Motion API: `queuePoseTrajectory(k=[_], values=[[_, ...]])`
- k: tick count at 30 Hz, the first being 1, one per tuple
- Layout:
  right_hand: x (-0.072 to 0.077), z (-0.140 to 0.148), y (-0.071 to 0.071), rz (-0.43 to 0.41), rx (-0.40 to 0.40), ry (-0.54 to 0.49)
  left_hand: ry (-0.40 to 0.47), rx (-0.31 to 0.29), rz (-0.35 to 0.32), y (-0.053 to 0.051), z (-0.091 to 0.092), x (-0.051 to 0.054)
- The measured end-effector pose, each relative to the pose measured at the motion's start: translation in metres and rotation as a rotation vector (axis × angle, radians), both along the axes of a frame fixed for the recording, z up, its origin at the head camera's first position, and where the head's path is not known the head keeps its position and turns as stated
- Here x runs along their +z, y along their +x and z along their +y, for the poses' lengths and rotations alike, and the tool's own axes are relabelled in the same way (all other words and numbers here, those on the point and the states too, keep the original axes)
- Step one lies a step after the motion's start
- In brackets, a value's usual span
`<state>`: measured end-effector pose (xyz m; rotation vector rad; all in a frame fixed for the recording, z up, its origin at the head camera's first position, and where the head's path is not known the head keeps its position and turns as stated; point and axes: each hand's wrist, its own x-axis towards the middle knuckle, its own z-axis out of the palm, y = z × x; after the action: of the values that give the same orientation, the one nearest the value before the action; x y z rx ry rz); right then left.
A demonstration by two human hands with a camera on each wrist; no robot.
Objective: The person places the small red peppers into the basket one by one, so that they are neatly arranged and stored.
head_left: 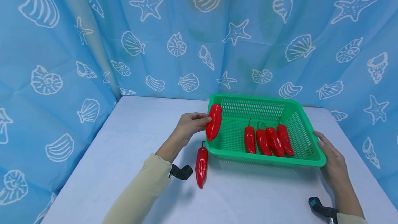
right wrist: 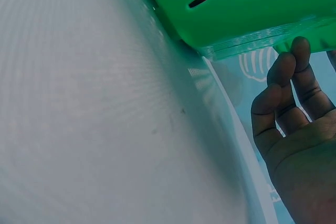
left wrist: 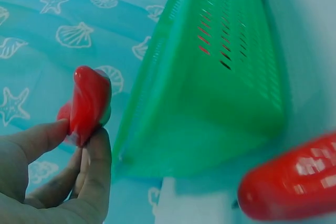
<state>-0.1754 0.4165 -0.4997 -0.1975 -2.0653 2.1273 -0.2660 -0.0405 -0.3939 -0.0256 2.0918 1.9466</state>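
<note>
My left hand (head_left: 192,125) pinches a red chili pepper (head_left: 214,122) between thumb and fingers, above the left rim of a green plastic basket (head_left: 248,156). In the left wrist view, that pepper (left wrist: 90,103) stands roughly upright in the fingertips. Inside the basket, several red chili peppers (head_left: 274,141) lie side by side, stems toward the back. Another red chili pepper (head_left: 201,167) is on the table, just off the basket's front left corner. At the basket's right end my right hand (head_left: 334,160) holds the rim; curled fingers (right wrist: 281,69) show beneath it in the right wrist view.
A white-covered table (head_left: 130,141) carries everything. Behind it and along the sides hangs a blue curtain (head_left: 174,68) with white shell and starfish prints. Dark wrist-worn devices (head_left: 181,172) sit at both wrists.
</note>
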Motion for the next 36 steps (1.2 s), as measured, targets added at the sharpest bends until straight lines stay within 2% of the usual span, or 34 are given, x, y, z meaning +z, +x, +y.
queuePoseTrajectory(k=[5, 11, 14, 19, 24, 27, 36], values=[[0.0, 0.0, 0.0, -0.012, -0.009, -0.001, 0.022, -0.026, -0.016, -0.006, 0.014, 0.003], [-0.001, -0.002, 0.0, -0.008, -0.013, 0.002, -0.017, -0.028, -0.017, -0.009, 0.029, 0.003], [0.0, -0.002, 0.0, 0.0, -0.018, 0.008, -0.056, -0.032, 0.003, -0.01, 0.037, 0.006], [0.001, -0.002, 0.001, 0.017, -0.005, -0.017, -0.151, -0.037, 0.065, -0.011, 0.053, 0.003], [0.001, -0.002, 0.001, 0.022, -0.014, -0.038, -0.25, -0.082, 0.119, -0.008, 0.071, 0.002], [0.002, -0.001, 0.0, 0.022, -0.012, -0.043, -0.278, -0.087, 0.132, -0.007, 0.082, -0.001], [0.002, -0.003, 0.0, 0.014, -0.018, -0.027, -0.358, -0.032, 0.019, -0.011, 0.102, -0.011]])
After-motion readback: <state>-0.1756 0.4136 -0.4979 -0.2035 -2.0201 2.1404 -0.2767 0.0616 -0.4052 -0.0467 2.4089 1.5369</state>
